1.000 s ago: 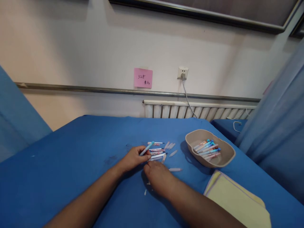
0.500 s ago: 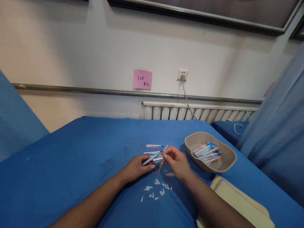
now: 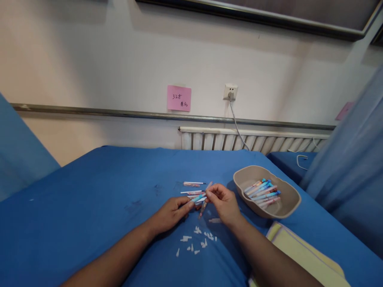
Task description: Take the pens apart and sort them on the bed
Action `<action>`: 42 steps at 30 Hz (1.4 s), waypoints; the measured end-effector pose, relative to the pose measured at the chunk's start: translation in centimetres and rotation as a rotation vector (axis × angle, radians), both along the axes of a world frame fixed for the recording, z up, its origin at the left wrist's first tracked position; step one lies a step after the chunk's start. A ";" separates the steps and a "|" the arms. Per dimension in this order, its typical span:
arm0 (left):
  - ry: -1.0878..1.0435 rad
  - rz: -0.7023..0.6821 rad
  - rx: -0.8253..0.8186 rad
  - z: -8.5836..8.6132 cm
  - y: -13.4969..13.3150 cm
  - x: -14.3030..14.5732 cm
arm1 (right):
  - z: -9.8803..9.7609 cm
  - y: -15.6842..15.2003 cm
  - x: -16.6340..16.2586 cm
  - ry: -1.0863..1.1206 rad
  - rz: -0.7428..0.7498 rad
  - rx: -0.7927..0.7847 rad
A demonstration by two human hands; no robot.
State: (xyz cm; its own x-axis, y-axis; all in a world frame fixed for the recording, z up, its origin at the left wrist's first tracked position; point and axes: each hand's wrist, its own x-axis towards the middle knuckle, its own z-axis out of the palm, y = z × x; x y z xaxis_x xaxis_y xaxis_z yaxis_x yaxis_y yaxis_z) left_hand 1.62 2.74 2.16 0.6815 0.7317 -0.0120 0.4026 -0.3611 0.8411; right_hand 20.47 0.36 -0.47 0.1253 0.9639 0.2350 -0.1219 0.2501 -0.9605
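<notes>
Blue cloth covers the table [image 3: 89,207], the one bearing surface in the head view.

Hands: both forearms enter from the near edge and meet just right of the table's middle.
- Left hand [image 3: 172,213]: low on the cloth, palm down, fingers closed on a teal pen [image 3: 196,197] that points away to the right.
- Right hand [image 3: 224,203]: raised slightly, thumb and fingertips pinched together on a slim pink piece [image 3: 202,208] that hangs tilted, its lower end close to the teal pen's tip.

Surface:
- Loose pens [image 3: 194,184] lie just beyond the hands.
- Small white caps [image 3: 196,239] are scattered nearer the near edge, between the forearms.
- A clear cap [image 3: 214,220] lies beside the right wrist.
- Beige tray [image 3: 284,207], toward the right edge, holds a bundle of blue and pink pens [image 3: 263,193].
- Yellow cloth [image 3: 299,255] sits at the near right corner, cut off by the frame.

Room: pale wall with a pink note [image 3: 178,98], a socket [image 3: 230,91] with a cable, a metal rail [image 3: 89,111], a white radiator [image 3: 248,139] and a blue curtain [image 3: 353,167] at the right.

Unclear: the note's writing is unreadable, and whether the pink piece is a refill or a barrel cannot be told.
</notes>
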 end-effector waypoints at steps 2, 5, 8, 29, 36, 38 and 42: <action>0.001 -0.003 0.010 0.1 -0.1 0.0 | 0.0 0.0 0.0 -0.008 0.001 0.002; 0.014 0.004 0.037 0.4 -0.2 0.0 | 0.0 0.0 0.1 -0.013 0.003 0.003; 0.016 0.006 0.081 0.7 -0.4 0.0 | 0.0 -0.1 0.0 -0.040 0.022 0.006; 0.041 -0.025 0.071 0.0 0.2 -0.4 | 0.2 -0.4 -0.4 -0.023 0.139 -0.016; 0.009 0.040 0.015 -0.2 0.6 -0.7 | -1.0 -0.1 0.0 -0.484 0.055 0.063; -0.002 0.056 0.020 -0.3 0.7 -0.6 | -1.0 -0.5 -0.2 -0.803 0.062 0.134; -0.011 0.073 0.031 -0.4 0.7 -0.5 | -0.3 -1.3 -1.0 -1.215 0.077 0.167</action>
State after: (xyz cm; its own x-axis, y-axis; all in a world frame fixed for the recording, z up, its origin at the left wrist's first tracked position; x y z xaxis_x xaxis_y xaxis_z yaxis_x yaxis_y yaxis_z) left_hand 1.15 3.49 1.72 0.6264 0.7793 0.0189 0.4196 -0.3575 0.8343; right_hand 19.46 -0.92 -0.73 -0.3170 0.9061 0.2803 0.8096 0.4124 -0.4176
